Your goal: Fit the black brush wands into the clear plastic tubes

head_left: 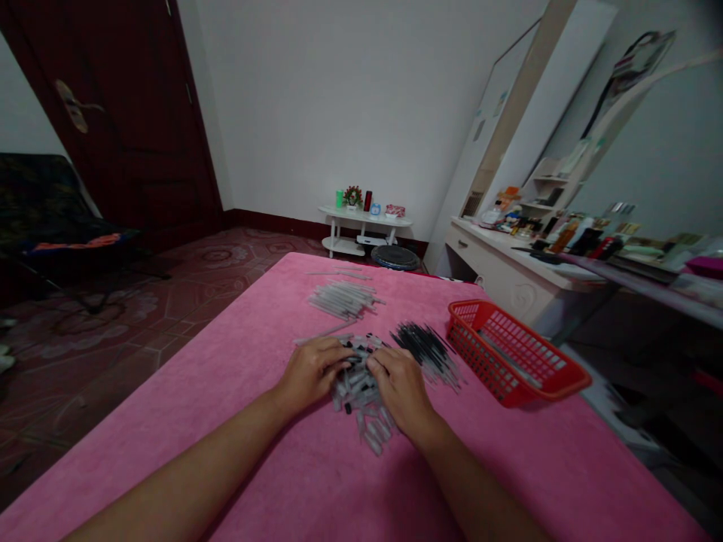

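A pile of small clear pen caps [360,388], with a few short black pieces among them, lies between my hands. My left hand [316,369] rests at the pile's left edge, fingers curled and thumb close to them; what it pinches is too small to make out. At the right edge, my right hand [400,382] bends its fingers down into the caps, their tips partly hidden. Beyond my hands is a bundle of pale clear pen barrels [343,299]. Right of my right hand lies a bundle of thin sticks with black ends [428,348], like pen refills.
A red plastic basket [517,354] with a few long thin pieces inside stands on the pink cloth-covered table [237,361]. A cluttered dressing table [502,260] is at the right. A low white stand [367,217] is by the far wall; a folding chair [56,218] is at left.
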`<move>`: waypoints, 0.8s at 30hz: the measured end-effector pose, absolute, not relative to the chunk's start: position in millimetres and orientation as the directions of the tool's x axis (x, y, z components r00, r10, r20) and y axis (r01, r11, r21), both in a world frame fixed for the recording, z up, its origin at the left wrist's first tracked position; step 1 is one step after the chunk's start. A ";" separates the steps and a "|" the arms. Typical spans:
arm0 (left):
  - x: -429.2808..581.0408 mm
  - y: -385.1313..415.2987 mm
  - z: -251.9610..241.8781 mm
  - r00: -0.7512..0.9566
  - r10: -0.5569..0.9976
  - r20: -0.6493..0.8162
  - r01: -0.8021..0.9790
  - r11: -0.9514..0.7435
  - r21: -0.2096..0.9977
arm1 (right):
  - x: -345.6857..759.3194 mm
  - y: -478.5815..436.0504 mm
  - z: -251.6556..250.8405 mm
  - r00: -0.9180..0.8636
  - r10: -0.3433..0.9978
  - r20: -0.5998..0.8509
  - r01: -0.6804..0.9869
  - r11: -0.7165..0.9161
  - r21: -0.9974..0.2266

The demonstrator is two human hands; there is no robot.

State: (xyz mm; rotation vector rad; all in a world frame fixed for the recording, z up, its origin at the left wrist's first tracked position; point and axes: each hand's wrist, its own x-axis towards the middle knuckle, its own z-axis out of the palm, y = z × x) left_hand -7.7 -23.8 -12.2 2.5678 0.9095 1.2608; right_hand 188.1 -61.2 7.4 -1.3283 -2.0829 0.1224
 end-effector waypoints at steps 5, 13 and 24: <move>-19.8 -15.7 -5.2 0.199 0.621 0.758 0.465 -0.741 0.485 | 197.0 -56.4 5.9 -0.155 0.863 0.480 0.770 0.410 -0.489; -20.6 -11.5 3.3 -0.247 0.835 0.491 -0.061 -0.519 0.852 | 180.0 -70.8 13.8 -0.354 0.832 0.427 0.760 0.522 -0.386; -14.6 -7.1 -11.5 -0.178 0.973 0.150 -0.408 -0.211 0.888 | 181.2 -69.7 10.3 -0.432 0.836 0.339 0.791 0.532 -0.302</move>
